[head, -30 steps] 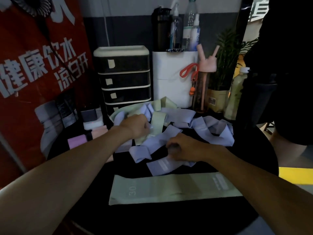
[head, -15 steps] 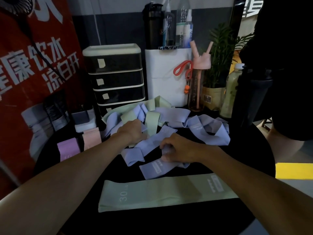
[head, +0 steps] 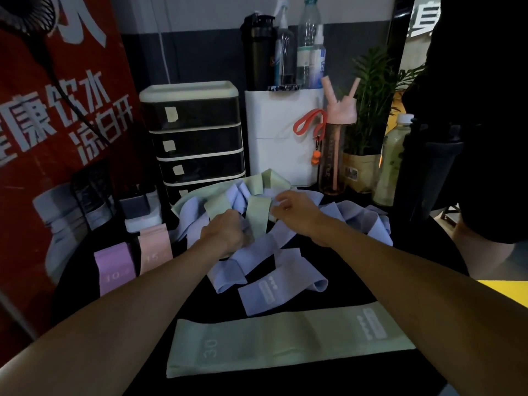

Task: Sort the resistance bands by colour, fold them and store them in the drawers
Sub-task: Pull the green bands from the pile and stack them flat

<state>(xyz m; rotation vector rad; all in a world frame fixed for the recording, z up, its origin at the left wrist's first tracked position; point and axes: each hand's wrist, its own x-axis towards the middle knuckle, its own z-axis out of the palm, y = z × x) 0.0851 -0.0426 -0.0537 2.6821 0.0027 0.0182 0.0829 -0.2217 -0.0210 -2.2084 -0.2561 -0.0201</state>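
Note:
A tangled pile of lilac bands (head: 360, 221) and pale green bands (head: 258, 217) lies mid-table. My left hand (head: 225, 231) grips bands at the pile's left side, fingers curled into the fabric. My right hand (head: 297, 208) reaches into the pile's back and pinches a band near the green strip. One green band marked 30 (head: 285, 342) lies flat near the front edge. A loose lilac band (head: 281, 290) lies just behind it. Folded purple (head: 114, 268) and pink (head: 154, 247) bands sit at the left. The black drawer unit (head: 197, 138) stands behind, all drawers shut.
A white box (head: 283, 138) with bottles on top, a pink bottle (head: 337, 144), a potted plant (head: 368, 115) and a pale bottle (head: 394, 164) line the back. A red banner (head: 57, 124) stands at left. A person in black (head: 480, 124) stands at right.
My right hand left the loose lilac band near the front and moved back into the pile. My left hand stayed on the pile's left side. The camera moved closer.

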